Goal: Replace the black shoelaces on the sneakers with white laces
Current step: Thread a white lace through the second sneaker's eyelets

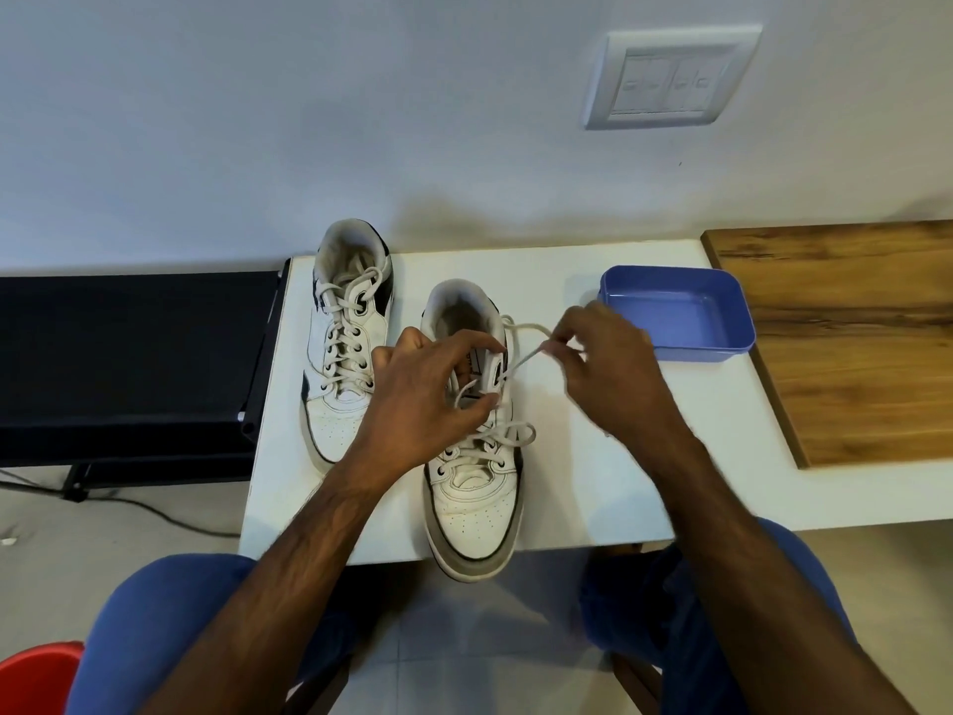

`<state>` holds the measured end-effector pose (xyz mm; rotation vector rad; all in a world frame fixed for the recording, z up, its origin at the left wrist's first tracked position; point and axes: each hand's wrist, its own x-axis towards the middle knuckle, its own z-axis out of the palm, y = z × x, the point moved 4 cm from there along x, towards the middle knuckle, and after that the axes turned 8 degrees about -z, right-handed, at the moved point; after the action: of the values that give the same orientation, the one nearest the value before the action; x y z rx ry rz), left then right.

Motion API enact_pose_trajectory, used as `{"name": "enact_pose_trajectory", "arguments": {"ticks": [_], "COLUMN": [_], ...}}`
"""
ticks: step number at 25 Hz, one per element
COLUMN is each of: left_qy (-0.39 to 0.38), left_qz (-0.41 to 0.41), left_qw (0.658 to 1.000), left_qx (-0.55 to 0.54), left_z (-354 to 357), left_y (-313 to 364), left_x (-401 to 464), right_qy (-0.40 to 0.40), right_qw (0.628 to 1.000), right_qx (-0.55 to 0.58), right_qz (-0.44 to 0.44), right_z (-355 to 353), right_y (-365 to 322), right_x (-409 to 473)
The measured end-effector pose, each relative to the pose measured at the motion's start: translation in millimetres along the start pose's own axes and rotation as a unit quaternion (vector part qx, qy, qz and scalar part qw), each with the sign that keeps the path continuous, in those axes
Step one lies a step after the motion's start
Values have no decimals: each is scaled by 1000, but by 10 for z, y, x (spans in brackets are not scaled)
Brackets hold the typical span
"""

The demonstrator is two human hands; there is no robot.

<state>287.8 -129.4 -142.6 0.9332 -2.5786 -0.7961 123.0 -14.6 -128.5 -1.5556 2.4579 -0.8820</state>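
Sitting on a white rectangular desk (593, 482) against a pale wall, the near white leather sneaker (472, 508) overhangs the front edge. The left hand (417, 405) grips its tongue area; the right hand (603, 369) pinches the white lace (521, 361). A laced second white sneaker (345, 343), a blue plastic tray (675, 312) and a wooden board (851, 343) lie nearby.

This looks like a room in a home. A small white table (593, 456) stands against a plain white wall (309, 121) with a light switch plate (670, 80). A wooden board (851, 343) lies at its right edge. The floor (464, 637) has pale tiles.
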Motion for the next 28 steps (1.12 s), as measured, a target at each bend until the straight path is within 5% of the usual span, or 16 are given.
{"name": "enact_pose_trajectory", "arguments": {"ticks": [4,8,9,13,16,23,28], "left_qy": [-2,-13,-24,-56,-59,-44,-48], "left_qz": [0,-4,-8,-23,-11,11,22], "left_qw": [1000,1000,998,985,987,992,992], "left_qx": [3,-24,-56,-161,-148,-121,-118], "left_z": [13,19,20,58,108,66,36], "left_y": [-22,-39,-56,-186,-221,-198,-211], "left_x": [9,13,12,68,105,91,95], "right_qy": [186,149,113,-63,-137,-86,170], "right_qw": [947,748,748,927,960,966,874], "right_qx": [172,584,594,340,232,224,389], "right_qz": [198,279,273,144,80,94,234], "right_z": [-261,-19,2,94,199,190,-188], "right_y": [566,286,173,-51,-90,-77,396], "right_x": [-43,-57,-48,-47,-70,-78,-64]}}
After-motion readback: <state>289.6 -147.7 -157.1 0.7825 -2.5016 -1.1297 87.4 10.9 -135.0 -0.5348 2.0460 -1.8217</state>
